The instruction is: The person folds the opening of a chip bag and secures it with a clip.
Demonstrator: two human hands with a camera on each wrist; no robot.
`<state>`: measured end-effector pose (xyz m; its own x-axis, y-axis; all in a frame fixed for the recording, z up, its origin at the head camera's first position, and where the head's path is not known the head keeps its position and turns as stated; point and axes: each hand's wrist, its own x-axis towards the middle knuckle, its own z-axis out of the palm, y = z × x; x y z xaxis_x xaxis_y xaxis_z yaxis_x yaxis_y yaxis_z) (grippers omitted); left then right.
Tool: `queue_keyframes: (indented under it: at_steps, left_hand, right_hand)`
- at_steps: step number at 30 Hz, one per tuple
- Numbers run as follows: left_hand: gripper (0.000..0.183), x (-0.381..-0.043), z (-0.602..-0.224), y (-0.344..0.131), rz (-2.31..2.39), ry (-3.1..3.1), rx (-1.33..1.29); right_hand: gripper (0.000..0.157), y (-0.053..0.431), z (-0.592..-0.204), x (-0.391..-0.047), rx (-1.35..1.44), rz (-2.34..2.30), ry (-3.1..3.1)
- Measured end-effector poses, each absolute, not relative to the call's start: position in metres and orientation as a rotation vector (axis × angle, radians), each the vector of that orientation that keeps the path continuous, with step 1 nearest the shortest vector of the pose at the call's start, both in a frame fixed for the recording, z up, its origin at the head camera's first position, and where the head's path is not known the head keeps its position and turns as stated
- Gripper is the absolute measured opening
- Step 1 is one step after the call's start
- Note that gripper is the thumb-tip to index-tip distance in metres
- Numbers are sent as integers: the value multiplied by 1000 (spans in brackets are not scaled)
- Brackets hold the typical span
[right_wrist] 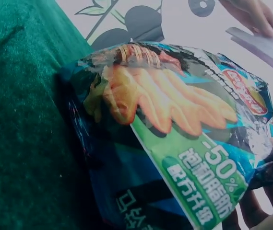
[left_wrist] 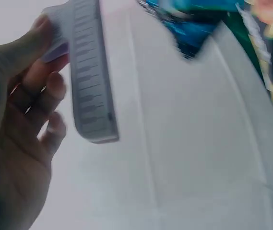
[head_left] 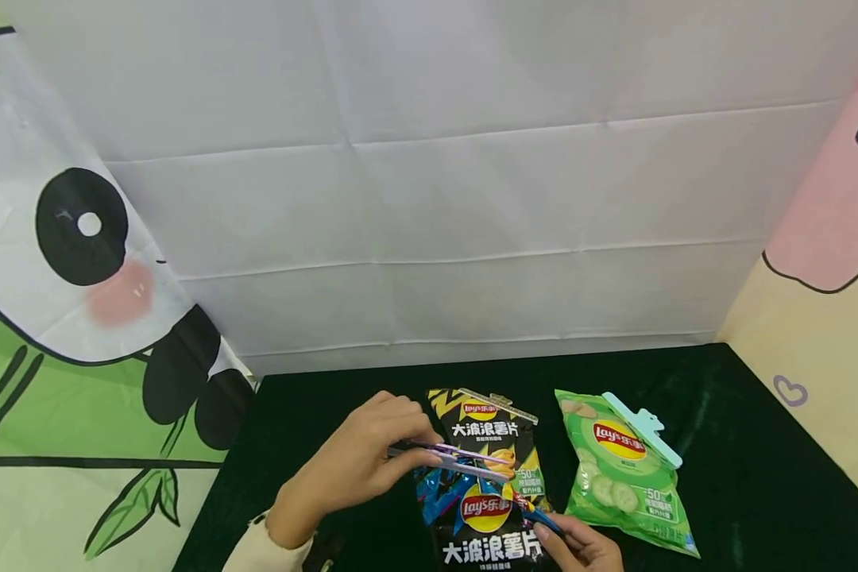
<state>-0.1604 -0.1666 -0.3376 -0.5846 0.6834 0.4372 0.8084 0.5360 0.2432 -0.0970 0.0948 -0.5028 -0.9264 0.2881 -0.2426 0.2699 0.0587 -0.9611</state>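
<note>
My left hand (head_left: pixel 361 453) pinches a pale purple sealing clip (head_left: pixel 475 469) at its handle end. The two long arms of the clip look parted and stretch over the top of a black and blue chip bag (head_left: pixel 489 548). In the left wrist view the ridged clip (left_wrist: pixel 92 72) sits between thumb and fingers. My right hand (head_left: pixel 582 546) grips the bag's upper right corner. The right wrist view shows that bag (right_wrist: pixel 170 105) tilted up, its corner between thumb and fingers, with the clip (right_wrist: pixel 261 50) just beyond its top.
Behind lies another black chip bag (head_left: pixel 482 429), with a clear clip (head_left: pixel 498 404) across its top. To the right is a green chip bag (head_left: pixel 615 477), closed by a light blue clip (head_left: pixel 643 429). A dark green cloth (head_left: pixel 758 477) covers the table, and white fabric (head_left: pixel 472 199) hangs behind.
</note>
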Motion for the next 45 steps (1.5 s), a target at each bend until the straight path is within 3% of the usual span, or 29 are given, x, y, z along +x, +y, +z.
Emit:
queue_keyframes:
  at_steps: [8,14,22,31,40,45]
  left_hand:
    - [13,-172,-315,-122,-408,-2639,-1508]
    - [13,-175,-323,-107,-327,-2724,-1517]
    - [14,-175,-335,-96,-209,-2792,-1496]
    - [14,-180,-345,-89,-246,-2793,-1507]
    - [10,-179,-348,-81,-252,-2830,-1525]
    - [12,-178,-351,-79,-244,-2854,-1520]
  right_hand:
    - [16,92,-496,-92,-512,2047,-2303]
    - [8,89,-496,-93,-387,1921,-2309]
    - [12,91,-497,-95,-344,1945,-2269]
    - [31,93,-493,-101,-501,2179,-2241]
    - [67,99,-499,-99,-363,2360,-2114]
    - [64,98,-500,-99,-394,2396,-2123]
